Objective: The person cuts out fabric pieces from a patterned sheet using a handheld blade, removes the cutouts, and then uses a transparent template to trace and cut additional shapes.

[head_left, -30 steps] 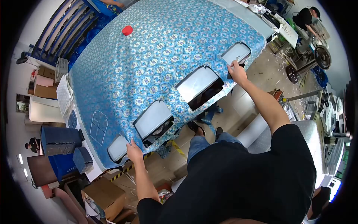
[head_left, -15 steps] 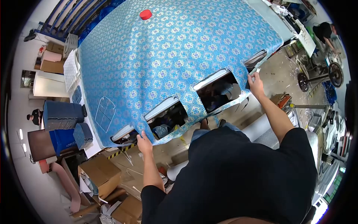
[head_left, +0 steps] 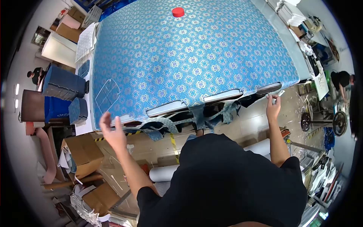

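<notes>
A large sheet of blue patterned fabric (head_left: 196, 49) covers the table, with cut-out openings along its near edge. The cut remnant strip (head_left: 166, 122) droops over that edge in loops. My left hand (head_left: 114, 132) is raised by the near left corner, fingers spread and holding nothing. Beyond it, a white outline (head_left: 107, 95) is marked on the fabric. At the near right corner my right hand (head_left: 273, 108) is closed, thumb and fingers pinched around a small white object (head_left: 281, 93), too small to name, beside the fabric edge.
A red round object (head_left: 178, 12) rests on the fabric's far part. Stacks of cut blue pieces (head_left: 63, 84) stand at the left. Cardboard boxes (head_left: 84, 153) and white rolls (head_left: 164, 173) lie below the table edge. Another person (head_left: 340, 81) is at the right.
My left hand has let go of the fabric edge and moved left, fingers opening. The near edge has dropped, its strip now hanging down. My right hand stays by the right corner, still pinched.
</notes>
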Demonstrator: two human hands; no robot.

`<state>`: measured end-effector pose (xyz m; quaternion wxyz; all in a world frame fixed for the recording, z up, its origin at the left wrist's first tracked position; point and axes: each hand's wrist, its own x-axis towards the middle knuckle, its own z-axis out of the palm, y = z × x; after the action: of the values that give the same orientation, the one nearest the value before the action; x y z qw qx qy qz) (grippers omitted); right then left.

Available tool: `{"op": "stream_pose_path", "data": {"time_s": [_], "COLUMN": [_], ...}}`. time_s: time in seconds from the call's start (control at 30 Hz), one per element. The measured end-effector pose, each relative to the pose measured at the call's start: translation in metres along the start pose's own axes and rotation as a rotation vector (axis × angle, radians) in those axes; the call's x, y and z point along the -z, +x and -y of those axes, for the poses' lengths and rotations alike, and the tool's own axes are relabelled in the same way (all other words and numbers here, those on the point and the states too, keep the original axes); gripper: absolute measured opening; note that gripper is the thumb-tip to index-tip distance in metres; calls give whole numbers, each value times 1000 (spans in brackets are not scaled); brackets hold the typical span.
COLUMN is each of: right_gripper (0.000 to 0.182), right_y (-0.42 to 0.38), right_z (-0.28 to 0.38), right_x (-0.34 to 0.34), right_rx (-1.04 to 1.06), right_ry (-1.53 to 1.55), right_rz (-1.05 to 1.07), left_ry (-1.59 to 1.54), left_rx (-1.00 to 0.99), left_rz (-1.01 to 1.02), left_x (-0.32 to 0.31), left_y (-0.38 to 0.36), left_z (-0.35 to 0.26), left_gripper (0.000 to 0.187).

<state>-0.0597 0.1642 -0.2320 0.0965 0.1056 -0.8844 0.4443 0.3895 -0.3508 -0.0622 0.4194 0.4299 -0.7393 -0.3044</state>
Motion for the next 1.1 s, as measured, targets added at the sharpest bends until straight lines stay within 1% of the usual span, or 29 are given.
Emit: {"op": "stream_pose_path", "data": {"time_s": [0.03, 0.07, 0.1, 0.13, 0.17, 0.2, 0.23, 0.27, 0.3, 0.37, 0.43, 0.47, 0.5, 0.53, 0.57, 0.63, 0.67, 0.7, 0.73, 0.8, 0.83, 0.87, 0.9, 0.93, 0.97, 1.0, 1.03, 1.1], "right_gripper": [16, 15, 14, 15, 17, 20, 21, 23, 25, 33, 37, 36, 36, 36, 38, 39, 40, 40, 40, 41, 41, 29, 18, 25, 33, 29, 29, 26], "right_y": [17, 34, 44, 53, 63, 72, 76, 77, 80, 72, 68, 68, 80, 58, 55, 55, 55, 43, 44, 53, 48, 40, 50, 55, 51, 53, 54, 48], "right_z": [-1, -1, 22, 50, 51, 51, 59, 67, 64, 67, 44, 25, 24, 25, 30, 28, 29, 26, 27, 31, 31, 34, 42, 40, 34, 30, 34, 38], "right_x": [-5, -7, -8, -14, -26, -39, -49, -59, -73, -90, -109, -121, -124, -119, -117, -120, -119, -114, -115, -118, -113, -113, -113, -113, -116, -121, -119, -116], "right_rx": [88, 175, 220, 265, 249, 235, 256, 275, 275, 219, 237, 218, 328, 401, 390, 450, 399, 383, 379, 359, 366, 343, 353, 373, 380, 473, 474, 344], "right_ry": [41, 79, 59, 39, 101, 166, 62, -39, 3, 84, -39, -100, -126, -161, -130, -110, -133, -135, -125, -125, -129, -127, -122, -131, -137, -97, -95, -102], "right_rz": [-33, -63, -49, -36, 13, 60, 87, 109, 130, 190, 163, 162, 108, 109, 100, 50, 67, 64, 69, 87, 84, 87, 96, 85, 74, 21, 11, 68], "left_ry": [-89, -292, -353, -365, -458, -457, -443, -430, -417, -399, -384, -400, -416, -401, -388, -363, -357, -350, -344, -336, -331, -324, -310, -298, -283, -270, -264, -268], "left_rx": [-152, -385, -645, -839, -1017, -997, -984, -974, -967, -953, -959, -987, -1009, -986, -963, -974, -992, -996, -1011, -1036, -1036, -1044, -1048, -1052, -1060, -1069, -1078, -1102], "left_rz": [-37, -35, 26, 92, 131, 119, 105, 94, 84, 89, 81, 41, 21, 46, 73, 97, 89, 107, 108, 72, 66, 67, 34, 0, -20, -39, -41, -24], "left_x": [6, 12, 18, 27, 30, 32, 67, 83, 84, 44, 58, 69, 67, 71, 81, 102, 95, 78, 92, 77, 103, 125, 142, 122, 116, 106, 106, 103], "left_y": [18, 39, 57, 73, 86, 78, 100, 105, 75, 75, 94, 102, 105, 127, 121, 103, 100, 89, 99, 97, 79, 107, 120, 100, 91, 83, 77, 71], "left_z": [-49, -90, -139, -181, -214, -212, -182, -169, -182, -201, -183, -167, -160, -155, -144, -159, -162, -181, -174, -184, -174, -151, -132, -150, -159, -171, -177, -185], "left_gripper": [46, 55, 70, 86, 94, 94, 93, 93, 93, 92, 92, 91, 91, 91, 91, 90, 90, 89, 89, 89, 88, 88, 88, 88, 87, 87, 87, 86]}}
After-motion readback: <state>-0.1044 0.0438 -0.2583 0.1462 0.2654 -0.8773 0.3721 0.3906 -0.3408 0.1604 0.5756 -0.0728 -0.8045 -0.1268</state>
